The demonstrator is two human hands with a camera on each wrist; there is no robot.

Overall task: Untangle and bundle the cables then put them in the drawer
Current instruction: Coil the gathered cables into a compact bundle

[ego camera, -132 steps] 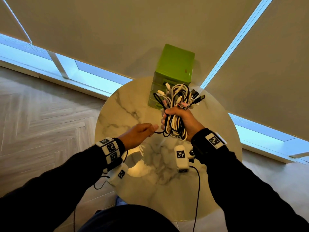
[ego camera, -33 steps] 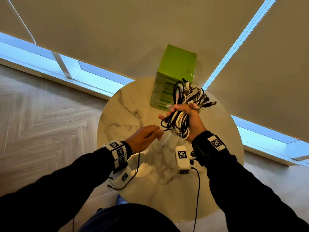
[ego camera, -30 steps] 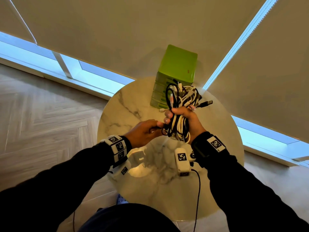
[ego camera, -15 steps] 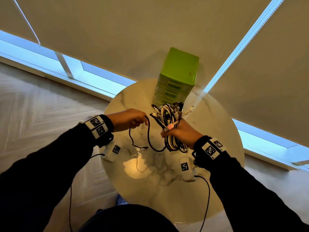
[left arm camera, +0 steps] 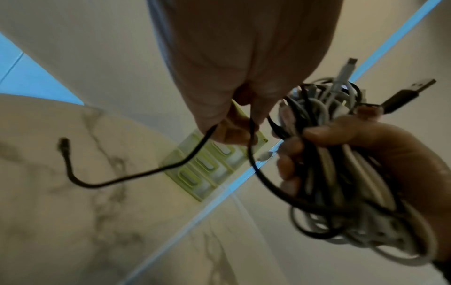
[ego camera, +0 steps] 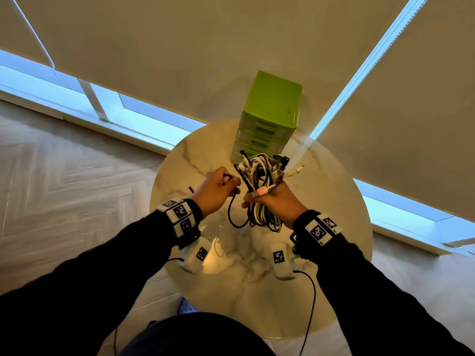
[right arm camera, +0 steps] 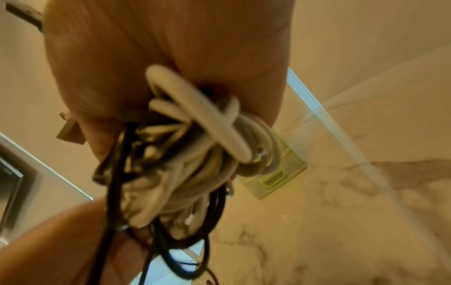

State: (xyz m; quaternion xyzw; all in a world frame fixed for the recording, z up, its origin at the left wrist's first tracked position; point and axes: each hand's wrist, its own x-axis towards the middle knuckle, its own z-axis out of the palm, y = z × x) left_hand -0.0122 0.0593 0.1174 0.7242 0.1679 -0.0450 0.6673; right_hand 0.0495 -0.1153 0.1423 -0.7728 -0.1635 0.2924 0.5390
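The left hand [ego camera: 216, 191] has its grip pinched on a single black cable [left arm camera: 136, 173], whose free plug end dangles off to the left above the marble surface [ego camera: 231, 278] while the other run loops rightward into the bundle. To its right, the right hand [ego camera: 275, 201] has its grip clenched round a tangled bundle of white and black cables [ego camera: 259, 173], held above the surface with plugs sticking up. Behind it, at the far edge of the surface, stands the green drawer unit [ego camera: 272, 109], its drawers closed.
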